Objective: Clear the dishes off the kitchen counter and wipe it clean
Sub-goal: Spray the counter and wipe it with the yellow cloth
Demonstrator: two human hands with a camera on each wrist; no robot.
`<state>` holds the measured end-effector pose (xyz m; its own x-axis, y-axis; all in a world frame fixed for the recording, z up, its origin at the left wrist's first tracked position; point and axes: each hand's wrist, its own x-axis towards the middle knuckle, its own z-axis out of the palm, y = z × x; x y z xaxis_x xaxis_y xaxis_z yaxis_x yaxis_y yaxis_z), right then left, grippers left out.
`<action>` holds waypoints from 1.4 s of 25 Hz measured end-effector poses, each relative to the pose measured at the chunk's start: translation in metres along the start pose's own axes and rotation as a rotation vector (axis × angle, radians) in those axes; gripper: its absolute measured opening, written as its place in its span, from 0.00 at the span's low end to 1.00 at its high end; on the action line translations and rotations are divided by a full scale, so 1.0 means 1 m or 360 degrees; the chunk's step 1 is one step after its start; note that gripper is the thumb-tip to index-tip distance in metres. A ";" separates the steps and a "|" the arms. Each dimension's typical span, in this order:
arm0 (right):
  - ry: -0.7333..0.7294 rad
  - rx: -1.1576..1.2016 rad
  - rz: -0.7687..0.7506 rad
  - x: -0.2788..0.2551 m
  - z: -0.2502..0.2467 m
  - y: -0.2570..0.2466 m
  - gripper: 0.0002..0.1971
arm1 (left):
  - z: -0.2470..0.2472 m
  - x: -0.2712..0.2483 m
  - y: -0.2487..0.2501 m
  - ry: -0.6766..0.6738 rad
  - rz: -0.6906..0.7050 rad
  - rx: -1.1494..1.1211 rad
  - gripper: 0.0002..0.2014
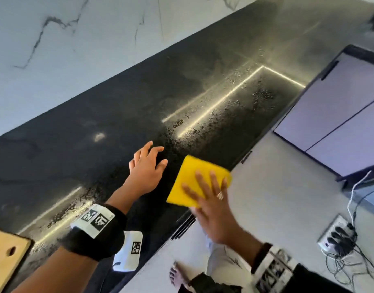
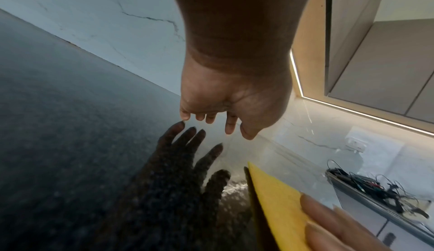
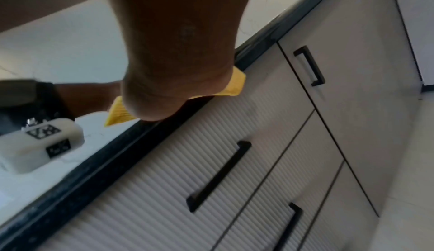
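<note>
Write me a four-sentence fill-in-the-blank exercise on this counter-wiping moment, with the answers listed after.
1. The right hand presses a cloth whose colour is ____.
2. The left hand, fingers spread above the dark counter, holds ____.
3. The cloth lies at the counter's ____ edge, above the drawers.
4. The wall behind the counter has a ____ pattern.

Missing words: yellow; nothing; front; marble

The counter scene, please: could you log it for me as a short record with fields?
surface: dark counter, wet streaks and droplets visible
cloth: yellow cloth, flat at the counter's front edge
right hand: fingers straight, pressing on the cloth
left hand: fingers spread, holds nothing, beside the cloth
dishes: none in view
other: wooden board at the near-left corner
</note>
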<state>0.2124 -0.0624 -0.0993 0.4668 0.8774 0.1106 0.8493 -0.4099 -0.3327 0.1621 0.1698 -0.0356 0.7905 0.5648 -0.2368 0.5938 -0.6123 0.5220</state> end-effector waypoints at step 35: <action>-0.0688 -0.0116 0.0429 0.430 -0.069 0.188 0.29 | -0.053 0.304 0.066 -0.0463 -0.0523 0.0185 0.72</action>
<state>0.5897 0.2211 -0.0491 0.5399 0.7548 -0.3726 0.7351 -0.6384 -0.2281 0.4334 0.3305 -0.0297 0.5567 0.5706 -0.6037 0.8199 -0.4941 0.2890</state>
